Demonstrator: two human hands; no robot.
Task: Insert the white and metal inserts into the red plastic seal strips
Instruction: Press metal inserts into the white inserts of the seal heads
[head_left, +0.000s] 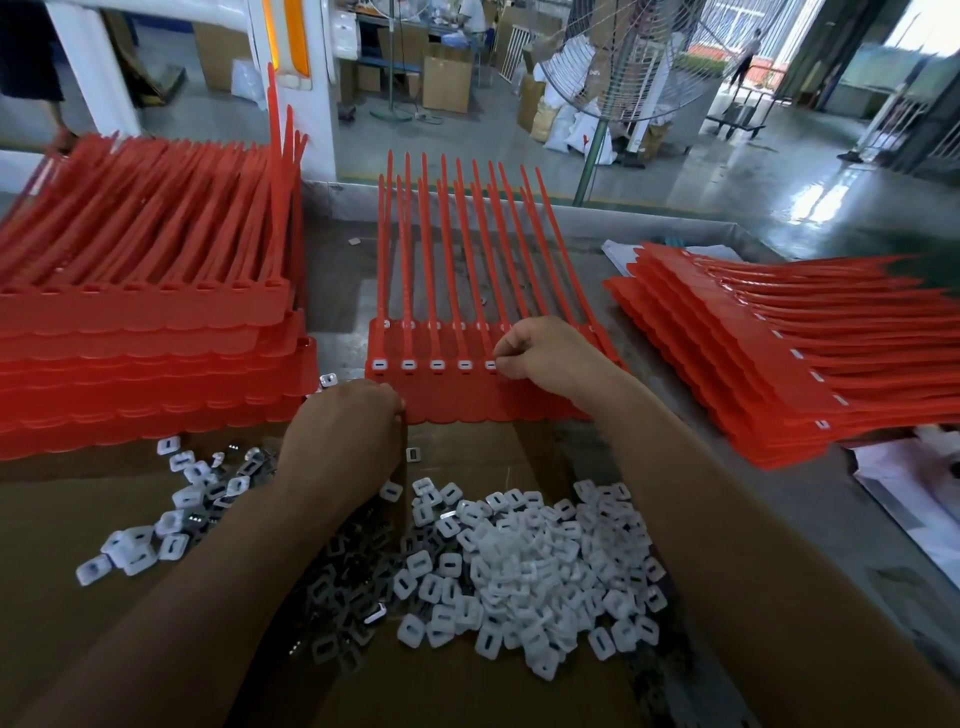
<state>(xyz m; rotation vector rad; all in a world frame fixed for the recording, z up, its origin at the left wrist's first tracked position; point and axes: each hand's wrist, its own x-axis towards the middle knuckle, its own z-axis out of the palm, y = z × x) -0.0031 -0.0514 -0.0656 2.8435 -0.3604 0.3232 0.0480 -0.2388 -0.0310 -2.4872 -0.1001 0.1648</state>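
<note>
A row of joined red seal strips (447, 395) lies in front of me, tails pointing away. Several sockets along its top edge hold white inserts (408, 365). My right hand (545, 353) has curled fingers and pinches at the socket just right of the last filled one; what it pinches is hidden. My left hand (343, 431) rests at the strip's lower left corner with curled fingers gripping its edge. A pile of white inserts (535, 566) lies on the cardboard (62, 545) below, with dark metal inserts (353, 587) to its left.
A tall stack of red strips (145, 343) stands at the left. A fanned stack of strips with inserts (769, 353) lies at the right. Scattered inserts (176, 499) lie at lower left. A fan on a pole (597, 150) stands beyond the table.
</note>
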